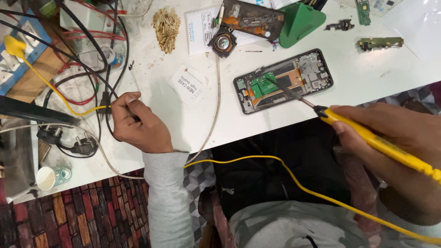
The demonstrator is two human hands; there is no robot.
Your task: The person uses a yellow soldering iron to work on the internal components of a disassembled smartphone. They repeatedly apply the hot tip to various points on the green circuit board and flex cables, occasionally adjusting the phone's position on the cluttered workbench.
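**Iron tip on the open phone**

Right hand (395, 147) grips my yellow soldering iron (376, 142), fingers closed round the handle, its metal tip resting on the green board inside the opened phone (283, 81). Left hand (138, 125) is curled shut, pinching the yellow wire (55, 87) near the bench's front edge, beside black cables (108, 69) and plugs (73, 141). The phone lies just back from the front edge, right of centre. Behind it sit a green wedge (301, 20), a small round speaker (223, 42) and a heap of tan scraps (166, 27). A paper cup (49, 177) stands at the front left corner.
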